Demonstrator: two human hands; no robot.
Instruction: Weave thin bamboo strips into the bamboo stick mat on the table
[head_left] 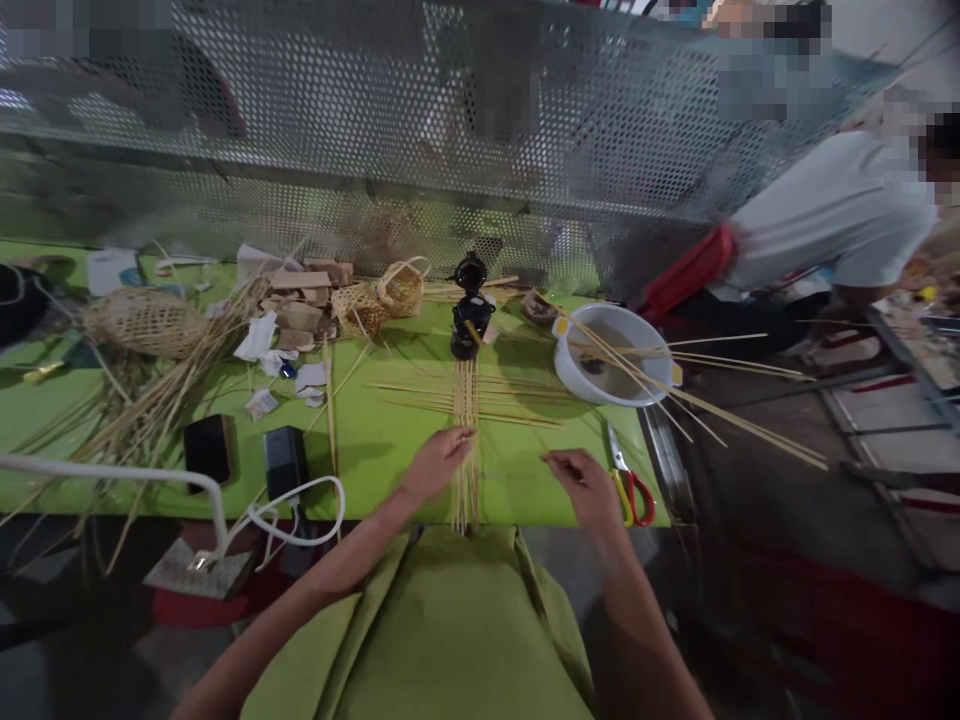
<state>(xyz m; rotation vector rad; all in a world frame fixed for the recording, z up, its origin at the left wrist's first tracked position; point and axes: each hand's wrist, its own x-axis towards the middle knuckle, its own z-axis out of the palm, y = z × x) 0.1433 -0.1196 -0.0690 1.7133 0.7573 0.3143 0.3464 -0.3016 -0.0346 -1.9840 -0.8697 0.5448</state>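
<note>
A row of thin bamboo strips (466, 430) lies lengthwise on the green table (375, 440), crossed by several horizontal strips (480, 398). My left hand (436, 462) rests on the lengthwise strips, fingers together, pressing them down. My right hand (583, 484) is closed in a pinch on the end of a thin strip at the right of the weave. A black weight (470, 305) stands on the far end of the strips.
Red-and-yellow scissors (628, 482) lie beside my right hand. A white bowl (611, 353) holds long strips. Woven baskets (380, 294), wood blocks, loose straw, a phone (208, 447) and a charger (284, 462) lie left. A perforated metal screen stands behind; another person sits at right.
</note>
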